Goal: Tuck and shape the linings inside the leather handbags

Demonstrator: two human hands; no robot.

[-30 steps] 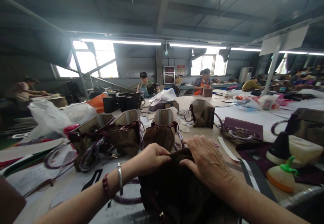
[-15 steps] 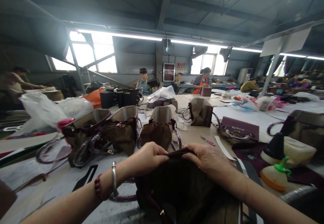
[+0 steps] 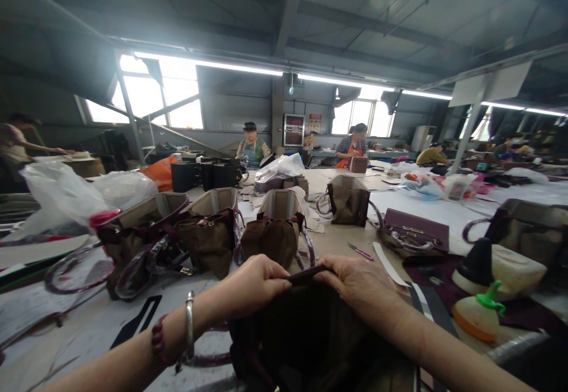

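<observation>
A dark brown handbag (image 3: 319,333) with purple trim stands right in front of me, its top edge toward the far side. My left hand (image 3: 257,282) pinches that edge between thumb and fingers. Close beside it, my right hand (image 3: 355,282) grips the same edge from the right. A short stretch of the rim shows between the two hands. The bag's inside is too dark to make out. One purple handle (image 3: 208,358) wrapped in clear film sticks out at the bag's left, below my left forearm.
Several similar handbags stand beyond my hands, among them one brown bag (image 3: 270,238) straight ahead. A purple flap bag (image 3: 415,229), a small pink-handled tool (image 3: 360,252) and a green-capped glue bottle (image 3: 479,315) lie to the right. A black strip piece (image 3: 135,324) is left. Co-workers sit farther back.
Both hands still hold the bag's edge and have shifted slightly left and down in view. The surroundings have shifted a little left too, as the camera turned slightly.
</observation>
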